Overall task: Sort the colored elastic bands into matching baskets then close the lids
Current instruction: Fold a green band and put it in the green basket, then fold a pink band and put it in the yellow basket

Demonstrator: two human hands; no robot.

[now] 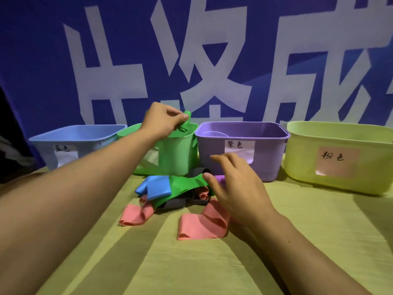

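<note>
Here, left hand [163,120] pinching green band [184,122], above green basket [179,154]

1. Four open baskets stand in a row: blue basket [78,136]; green basket [178,154]; purple basket [240,145]; yellow-green basket [338,156].
2. One green band [185,120] is held over the green basket's mouth.
3. Band pile [176,194] lies before the baskets: blue, green, pink, dark grey and purple bands, folded and overlapping.
</note>
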